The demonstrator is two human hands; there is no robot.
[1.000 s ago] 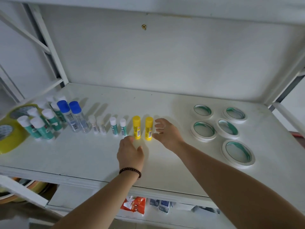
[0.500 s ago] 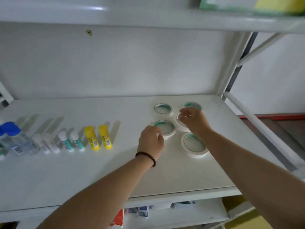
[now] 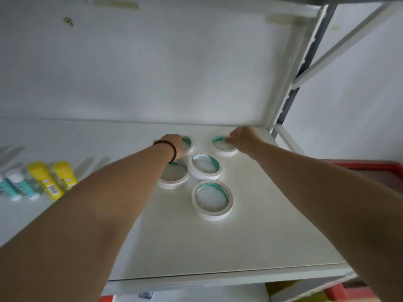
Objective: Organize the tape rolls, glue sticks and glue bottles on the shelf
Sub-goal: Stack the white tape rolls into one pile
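Observation:
Several white tape rolls with teal cores lie flat at the right end of the white shelf [image 3: 250, 240]. My left hand [image 3: 172, 143], with a dark bead bracelet at the wrist, curls its fingers over the left rim of the back-left tape roll [image 3: 188, 143]. My right hand [image 3: 243, 138] pinches the far rim of the back-right tape roll [image 3: 221, 148]. A middle roll [image 3: 206, 166], a front roll [image 3: 212, 199] and a left roll [image 3: 174, 175], partly under my left forearm, lie untouched. Two yellow glue sticks [image 3: 44, 180] and teal-and-white glue sticks [image 3: 23, 187] stand at the far left.
The shelf's back wall rises right behind the rolls, and a white upright post [image 3: 283, 101] closes the right corner. A red object [image 3: 370, 168] lies beyond the shelf on the right. Packaged items show on the lower shelf [image 3: 196, 296].
Both hands went from the yellow glue sticks rightward to the tape rolls, then reached further back onto the two rear rolls. The view swung right, so the glue bottles left the frame.

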